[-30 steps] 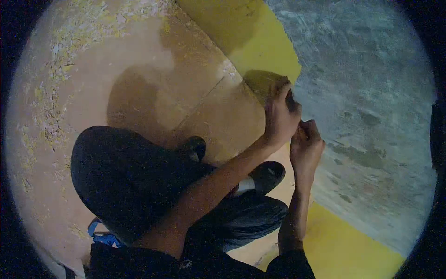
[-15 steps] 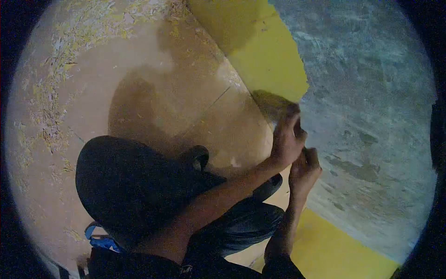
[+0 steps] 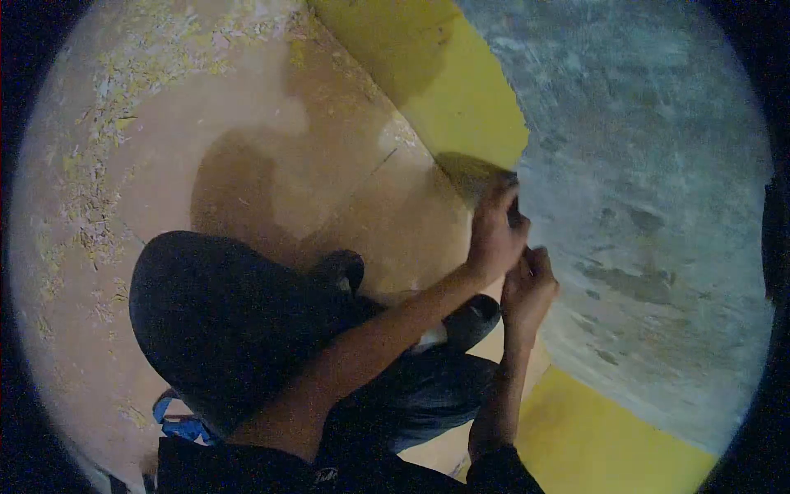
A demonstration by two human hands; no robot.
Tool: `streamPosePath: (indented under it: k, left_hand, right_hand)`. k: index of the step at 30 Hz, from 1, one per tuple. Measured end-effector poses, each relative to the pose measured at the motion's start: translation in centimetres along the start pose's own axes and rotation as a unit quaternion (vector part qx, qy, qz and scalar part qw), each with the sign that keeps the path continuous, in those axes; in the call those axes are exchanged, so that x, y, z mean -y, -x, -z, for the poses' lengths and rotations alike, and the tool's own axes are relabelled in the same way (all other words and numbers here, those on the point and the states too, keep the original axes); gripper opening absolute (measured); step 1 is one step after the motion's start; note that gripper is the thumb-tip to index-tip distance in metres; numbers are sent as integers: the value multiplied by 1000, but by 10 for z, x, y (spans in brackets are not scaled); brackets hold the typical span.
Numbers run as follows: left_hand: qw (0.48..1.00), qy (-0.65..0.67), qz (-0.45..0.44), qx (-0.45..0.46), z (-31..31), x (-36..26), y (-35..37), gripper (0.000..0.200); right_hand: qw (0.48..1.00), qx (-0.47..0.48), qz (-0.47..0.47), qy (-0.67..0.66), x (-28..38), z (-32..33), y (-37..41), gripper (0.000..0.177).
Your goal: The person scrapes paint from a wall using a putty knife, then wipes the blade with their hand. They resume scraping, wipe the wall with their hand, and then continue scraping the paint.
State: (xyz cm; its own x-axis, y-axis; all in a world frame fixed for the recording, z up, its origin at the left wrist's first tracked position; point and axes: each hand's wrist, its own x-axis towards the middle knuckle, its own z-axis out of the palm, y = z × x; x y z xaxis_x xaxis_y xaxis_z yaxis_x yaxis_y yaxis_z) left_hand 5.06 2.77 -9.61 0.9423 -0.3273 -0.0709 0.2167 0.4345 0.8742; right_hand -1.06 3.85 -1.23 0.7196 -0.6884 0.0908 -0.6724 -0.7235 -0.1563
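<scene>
Scraping, apparently: you work a slim dark object (image 3: 515, 216), material unclear, right of centre, near the ragged edge of the far yellow painted patch (image 3: 477, 99).
Your left hand (image 3: 496, 237): curled closed, apparently around it.
Your right hand (image 3: 527, 295): just nearer, fingers bent; hold hidden, cannot tell.
Next stroke: probably calls for steady pressure along that edge.
Counts: two hands, one dark object, two yellow patches (image 3: 609, 428), two dark shoes (image 3: 474, 323); yellow flakes (image 3: 86, 198), left, uncountable.

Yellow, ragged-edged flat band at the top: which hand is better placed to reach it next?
Probably the left hand, close to the lower end of the yellow band; the right hand sits lower in view, farther away.
</scene>
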Motion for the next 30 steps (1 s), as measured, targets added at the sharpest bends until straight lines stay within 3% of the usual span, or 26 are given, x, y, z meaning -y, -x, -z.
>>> streamPosePath:
  k: [1,4,5,10,15,18,20,22,24,26,28,30]
  left_hand:
    - [995,-50,-69,-47,-5,3,2,43]
    - [995,-59,-74,-42,-6,11,2,45]
    - [999,-29,-11,-14,-5,11,5,44]
    - [998,-59,-36,7,-5,13,0,43]
    - [997,-78,16,-18,-6,16,5,44]
    - [994,-86,-64,-35,-8,15,0,44]
    - [998,-52,-12,-34,-9,19,0,46]
    - [997,-74,5,-12,-6,20,7,47]
    - [992,-96,-80,-27,-8,22,6,45]
    - [993,-85,-78,-26,-8,17,0,45]
    - [997,-71,15,-4,-8,14,1,51]
    - [996,-83,26,-6,-9,16,11,52]
  right_hand:
    - [1000,-9,-14,-12,-1,3,0,16]
    - [998,0,-62,-17,-9,2,1,15]
    - [999,-6,-25,-20,-8,1,1,15]
    - [999,-30,26,-2,-17,-1,3,9]
    - [1000,-5,-1,-4,-12,-1,0,12]
    - [999,-15,-26,-16,-13,-1,-4,11]
    - [998,-7,-62,-24,-14,-2,-3,11]
    - [999,8,-13,-37,-13,-1,-5,13]
    - [999,3,-25,-29,-16,5,3,13]
    - [999,-1,-23,-27,-14,3,-7,13]
    - [1000,0,-4,8,-16,4,-9,11]
    - [1000,1,-23,7,-18,7,7,14]
